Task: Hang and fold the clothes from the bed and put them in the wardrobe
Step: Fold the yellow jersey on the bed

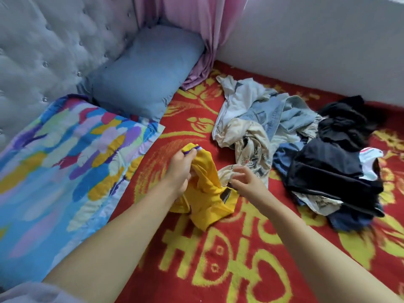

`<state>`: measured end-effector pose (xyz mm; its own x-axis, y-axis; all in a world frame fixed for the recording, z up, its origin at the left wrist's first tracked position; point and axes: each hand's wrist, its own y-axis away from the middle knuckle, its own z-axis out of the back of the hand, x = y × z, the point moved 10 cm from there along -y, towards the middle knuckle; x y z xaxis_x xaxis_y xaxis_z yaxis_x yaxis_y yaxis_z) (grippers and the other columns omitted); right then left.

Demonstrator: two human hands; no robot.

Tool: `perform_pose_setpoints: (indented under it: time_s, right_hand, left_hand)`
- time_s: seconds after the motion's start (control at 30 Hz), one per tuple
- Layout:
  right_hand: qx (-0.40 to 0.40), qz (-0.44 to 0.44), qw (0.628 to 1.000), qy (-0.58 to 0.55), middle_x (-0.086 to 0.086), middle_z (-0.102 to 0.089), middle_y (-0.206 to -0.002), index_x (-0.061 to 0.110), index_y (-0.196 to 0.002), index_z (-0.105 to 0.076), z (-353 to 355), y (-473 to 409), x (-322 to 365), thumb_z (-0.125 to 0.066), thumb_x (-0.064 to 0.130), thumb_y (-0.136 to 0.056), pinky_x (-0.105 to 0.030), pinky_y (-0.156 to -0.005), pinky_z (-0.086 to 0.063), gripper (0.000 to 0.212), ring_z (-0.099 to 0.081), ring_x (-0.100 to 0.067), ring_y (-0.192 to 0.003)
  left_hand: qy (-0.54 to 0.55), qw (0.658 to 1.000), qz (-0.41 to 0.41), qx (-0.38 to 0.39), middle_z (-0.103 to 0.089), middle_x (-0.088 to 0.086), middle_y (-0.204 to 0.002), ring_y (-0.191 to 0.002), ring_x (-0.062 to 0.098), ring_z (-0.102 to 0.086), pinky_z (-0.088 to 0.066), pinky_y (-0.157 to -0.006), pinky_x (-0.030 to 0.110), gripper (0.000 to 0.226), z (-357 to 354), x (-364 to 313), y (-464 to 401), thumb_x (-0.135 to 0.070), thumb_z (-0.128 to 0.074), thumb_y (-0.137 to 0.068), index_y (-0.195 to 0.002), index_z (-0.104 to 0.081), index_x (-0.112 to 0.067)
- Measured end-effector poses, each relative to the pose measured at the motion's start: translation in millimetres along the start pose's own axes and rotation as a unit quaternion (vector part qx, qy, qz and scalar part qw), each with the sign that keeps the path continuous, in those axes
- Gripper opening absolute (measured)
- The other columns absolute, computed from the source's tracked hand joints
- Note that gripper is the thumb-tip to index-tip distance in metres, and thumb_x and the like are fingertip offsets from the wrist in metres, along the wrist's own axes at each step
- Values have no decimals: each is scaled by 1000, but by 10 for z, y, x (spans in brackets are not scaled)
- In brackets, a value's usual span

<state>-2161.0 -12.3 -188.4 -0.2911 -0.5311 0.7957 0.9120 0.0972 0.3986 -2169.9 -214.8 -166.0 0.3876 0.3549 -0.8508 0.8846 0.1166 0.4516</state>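
A crumpled yellow garment [207,193] with a purple and white trimmed edge lies on the red and yellow bed cover [240,248]. My left hand [180,169] grips its trimmed end and lifts it a little. My right hand [247,182] hovers with curled fingers at the garment's right edge, by a dark label; I cannot tell whether it pinches the cloth. A heap of clothes [284,132] spreads to the right: white and cream pieces, pale blue denim, black and navy items [328,176].
A colourful patterned pillow [65,160] lies at the left, a plain blue pillow [144,73] behind it against the grey tufted headboard [43,40]. A pink curtain [196,29] hangs in the corner beside the white wall [317,40].
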Motion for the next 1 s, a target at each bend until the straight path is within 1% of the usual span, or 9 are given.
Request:
perform_pose_setpoints:
  time_s: [0.1, 0.17, 0.27, 0.37, 0.5, 0.63, 0.77, 0.9, 1.0]
  right_hand:
    - [99, 97, 989, 54, 7, -41, -143, 36, -148, -21, -69, 391, 540, -72, 38, -82, -37, -104, -43, 84, -48, -14, -125]
    - [73, 182, 980, 30, 8, -50, -135, 35, -142, -32, 114, 659, 973, -70, 30, -86, -29, -99, -44, 68, -51, -10, -119]
    - [-67, 218, 974, 14, -5, -65, -103, 18, -113, -61, 782, 985, 1438, -49, 12, -95, -36, -80, -48, 23, -59, -16, -92]
    - [-117, 217, 965, -84, -13, -59, -78, 7, -92, -64, 1434, 1327, 1757, -42, 10, -97, -38, -64, -43, 22, -51, -22, -70]
    - [-139, 251, 942, -175, 5, -61, -67, 22, -81, -67, 2257, 1984, 2276, -42, 14, -96, -26, -58, -47, 31, -55, -13, -65]
    - [-107, 312, 939, -96, -5, -65, -77, 12, -80, -69, 2715, 2597, 2744, -43, 8, -94, -27, -64, -49, 30, -57, -14, -69]
    - [-143, 336, 928, -79, -9, -60, -77, 11, -81, -65, 3167, 3041, 2748, -45, 9, -97, -28, -62, -47, 26, -54, -16, -67]
    - [-236, 315, 919, -6, 8, -54, -60, 20, -70, -59, 3750, 3348, 2393, -46, 10, -96, -25, -56, -40, 31, -47, -7, -58]
    - [-301, 290, 906, 69, 20, -62, -60, 31, -74, -65, 4087, 3588, 2082, -50, 13, -96, -15, -54, -45, 31, -54, 4, -56]
  left_hand:
    - [35, 996, -39, 67, -61, 14, -94, -85, 25, -60, -50, -78, 38, 18, -546, -409, 486, -12, -45, -100, -110, -58, -3]
    - [66, 989, -61, 117, -62, 14, -93, -85, 25, -61, -52, -80, 38, 18, -861, -679, 815, -8, -45, -99, -112, -55, -2]
    - [100, 975, -99, 170, -64, 10, -86, -79, 19, -65, -57, -75, 32, 13, -1234, -1100, 1299, -3, -45, -98, -108, -53, -1]
    - [95, 968, -162, 169, -67, 5, -82, -80, 15, -66, -58, -73, 29, 8, -1419, -1535, 1730, -5, -47, -97, -96, -56, -5]
    - [-103, 929, -354, 10, -59, -3, -92, -80, 4, -58, -49, -75, 26, 11, -1425, -2074, 2284, -13, -60, -92, -101, -54, -16]
    - [-295, 850, -381, 211, -50, -16, -123, -107, -12, -49, -39, -86, 2, 55, -2395, -1962, 2784, -18, -69, -86, -134, -42, -22]
    - [-362, 818, -283, 347, -68, 1, -104, -95, 7, -64, -52, -82, 18, 33, -3196, -1408, 3066, -23, -71, -83, -112, -58, -19]
    - [-329, 865, -296, 235, -58, 1, -71, -69, 16, -55, -44, -65, 30, 20, -3361, -1327, 2934, -28, -53, -60, -74, -56, -15]
    - [-397, 844, -308, 185, -57, 1, -66, -65, 17, -53, -39, -59, 28, 18, -3324, -1457, 2761, -28, -50, -56, -66, -56, -14]
